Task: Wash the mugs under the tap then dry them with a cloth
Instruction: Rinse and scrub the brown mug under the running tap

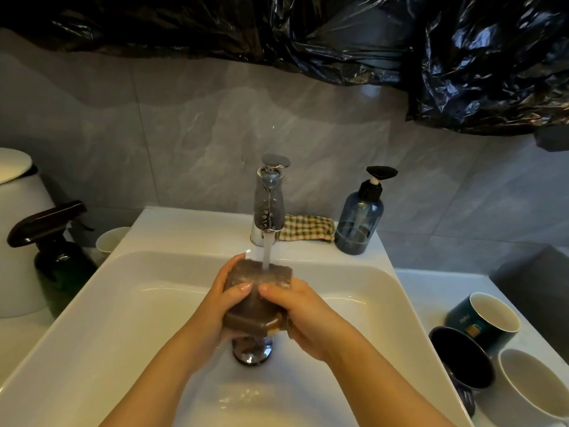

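Observation:
Over the white sink [123, 303], both my hands hold a brown scouring sponge [261, 291] under the running tap [268, 208]. My left hand [224, 306] grips its left side, thumb on top. My right hand [304, 315] grips its right side. Water falls on the sponge's upper face. Three mugs stand on the counter at the right: a dark teal mug [483, 318], a dark blue mug [462, 362] and a white mug [529, 389]. A checked cloth [308, 228] lies behind the tap.
A blue pump soap bottle [358, 217] stands right of the tap. At the left are a dark spray bottle [58, 257], a white cup [110, 238] and a white lidded container [18, 229]. The drain [252, 349] shows below the sponge. Black plastic sheeting [400, 41] hangs above.

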Available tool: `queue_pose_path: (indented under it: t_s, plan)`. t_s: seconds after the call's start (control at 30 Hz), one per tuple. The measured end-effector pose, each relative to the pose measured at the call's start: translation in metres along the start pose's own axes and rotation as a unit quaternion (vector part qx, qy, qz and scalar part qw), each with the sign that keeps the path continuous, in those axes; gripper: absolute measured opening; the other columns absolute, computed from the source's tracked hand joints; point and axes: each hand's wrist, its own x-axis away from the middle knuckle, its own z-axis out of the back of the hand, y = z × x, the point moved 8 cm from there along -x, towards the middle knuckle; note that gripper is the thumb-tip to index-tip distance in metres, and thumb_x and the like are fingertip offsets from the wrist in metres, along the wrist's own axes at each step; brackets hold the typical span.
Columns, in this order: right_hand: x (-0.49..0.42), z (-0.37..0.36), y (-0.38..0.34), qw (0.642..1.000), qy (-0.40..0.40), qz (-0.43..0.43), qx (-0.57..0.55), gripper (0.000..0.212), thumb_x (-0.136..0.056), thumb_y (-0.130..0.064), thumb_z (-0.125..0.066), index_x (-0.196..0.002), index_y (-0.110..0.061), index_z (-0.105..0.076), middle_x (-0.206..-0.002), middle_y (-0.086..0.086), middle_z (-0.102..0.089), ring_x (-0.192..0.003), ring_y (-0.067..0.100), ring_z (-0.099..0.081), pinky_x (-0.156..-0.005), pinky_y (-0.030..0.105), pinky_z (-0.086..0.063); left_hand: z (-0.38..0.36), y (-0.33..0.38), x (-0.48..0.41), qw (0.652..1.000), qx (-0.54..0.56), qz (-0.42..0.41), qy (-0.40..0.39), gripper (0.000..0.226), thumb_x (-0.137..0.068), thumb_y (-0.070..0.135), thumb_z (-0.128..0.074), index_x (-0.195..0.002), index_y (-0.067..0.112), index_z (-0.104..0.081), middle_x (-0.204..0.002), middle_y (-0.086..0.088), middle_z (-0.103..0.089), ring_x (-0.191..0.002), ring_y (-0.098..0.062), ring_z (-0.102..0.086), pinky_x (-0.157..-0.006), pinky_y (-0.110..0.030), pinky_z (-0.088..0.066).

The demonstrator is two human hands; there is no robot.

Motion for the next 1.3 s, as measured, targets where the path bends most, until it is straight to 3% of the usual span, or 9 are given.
queue_pose_path:
  t_s: [0.17,0.27,0.4,0.57,0.77,0.87,1.0,1.13,1.3]
  plan:
    - [-0.005,-0.006,0.013,0.96,0.028,0.053,0.272,0.031,-0.084,-0.02,-0.058,-0.114,-0.015,-0.06,-0.104,0.009,-0.068,-0.096,0.021,-0.066,-0.089,0.04,-0.054,-0.002,-0.014,-0.002,0.993,0.058,0.094,0.048,0.045,-0.088,0.051,-0.045,-0.102,0.016,-0.07,-0.098,-0.014,-0.073,-0.082,-0.024,-0.071,-0.066,-0.034,-0.056]
    - [-0.009,-0.01,0.027,0.999,0.018,-0.012,-0.024,0.035,-0.081,-0.005,-0.058,-0.115,-0.009,-0.06,-0.104,0.014,-0.068,-0.097,0.023,-0.066,-0.086,0.035,-0.055,0.012,-0.002,-0.004,0.985,-0.089,-0.024,0.145,0.017,-0.091,0.036,-0.053,-0.099,0.03,-0.066,-0.1,-0.007,-0.072,-0.089,-0.02,-0.068,-0.073,-0.032,-0.052]
    - [-0.013,-0.017,0.033,0.918,-0.021,-0.056,-0.391,0.046,-0.071,-0.008,-0.06,-0.116,-0.001,-0.062,-0.102,0.022,-0.068,-0.091,0.03,-0.066,-0.081,0.04,-0.055,0.019,0.012,-0.003,0.946,-0.267,-0.108,0.152,0.046,-0.058,0.062,-0.051,-0.103,0.051,-0.055,-0.101,0.025,-0.063,-0.091,0.012,-0.059,-0.073,-0.008,-0.047]
    - [-0.014,-0.012,0.032,0.995,0.01,-0.003,-0.095,0.041,-0.078,0.004,-0.063,-0.117,-0.007,-0.06,-0.108,0.016,-0.068,-0.099,0.023,-0.066,-0.082,0.03,-0.056,0.023,0.014,-0.009,0.956,-0.202,-0.113,0.181,0.016,-0.08,0.039,-0.06,-0.096,0.044,-0.06,-0.101,0.013,-0.064,-0.096,-0.009,-0.062,-0.079,-0.018,-0.05]
    - [-0.011,-0.011,0.027,0.987,0.014,0.002,0.157,0.028,-0.074,-0.003,-0.068,-0.094,-0.022,-0.067,-0.091,0.001,-0.072,-0.089,0.013,-0.068,-0.087,0.03,-0.055,0.022,0.007,-0.012,0.967,-0.102,-0.021,0.234,0.012,-0.091,0.031,-0.055,-0.09,0.032,-0.067,-0.1,-0.002,-0.068,-0.094,-0.023,-0.064,-0.085,-0.042,-0.054]
    - [-0.01,-0.016,0.023,0.994,-0.029,-0.007,-0.1,0.03,-0.073,-0.002,-0.063,-0.102,-0.007,-0.066,-0.096,0.012,-0.068,-0.093,0.022,-0.066,-0.089,0.035,-0.053,0.022,0.011,-0.009,0.96,-0.159,-0.064,0.22,0.014,-0.092,0.028,-0.055,-0.091,0.038,-0.064,-0.099,0.004,-0.068,-0.094,-0.019,-0.064,-0.083,-0.036,-0.053]
    - [-0.008,-0.018,0.019,0.897,-0.033,-0.03,-0.44,0.034,-0.072,-0.013,-0.062,-0.103,-0.001,-0.07,-0.102,0.023,-0.067,-0.1,0.036,-0.061,-0.096,0.047,-0.046,0.015,0.02,-0.007,0.938,-0.259,-0.14,0.184,0.022,-0.09,0.028,-0.06,-0.107,0.041,-0.057,-0.104,0.017,-0.061,-0.094,-0.005,-0.058,-0.07,-0.009,-0.048]
    - [-0.001,-0.019,0.018,0.993,-0.041,0.012,-0.111,0.039,-0.07,-0.007,-0.065,-0.109,-0.009,-0.064,-0.1,0.014,-0.068,-0.094,0.027,-0.067,-0.086,0.039,-0.055,0.026,0.005,-0.014,0.97,-0.127,-0.052,0.201,0.017,-0.091,0.03,-0.055,-0.1,0.031,-0.068,-0.105,-0.002,-0.069,-0.098,-0.023,-0.063,-0.088,-0.043,-0.053]
    - [-0.007,-0.02,0.029,0.972,0.019,0.031,0.232,0.029,-0.074,-0.007,-0.064,-0.094,-0.027,-0.063,-0.096,0.005,-0.066,-0.09,0.017,-0.066,-0.086,0.038,-0.055,0.03,-0.004,-0.009,0.972,-0.053,-0.005,0.23,0.016,-0.089,0.03,-0.055,-0.097,0.029,-0.07,-0.103,-0.003,-0.07,-0.096,-0.023,-0.065,-0.086,-0.041,-0.054]
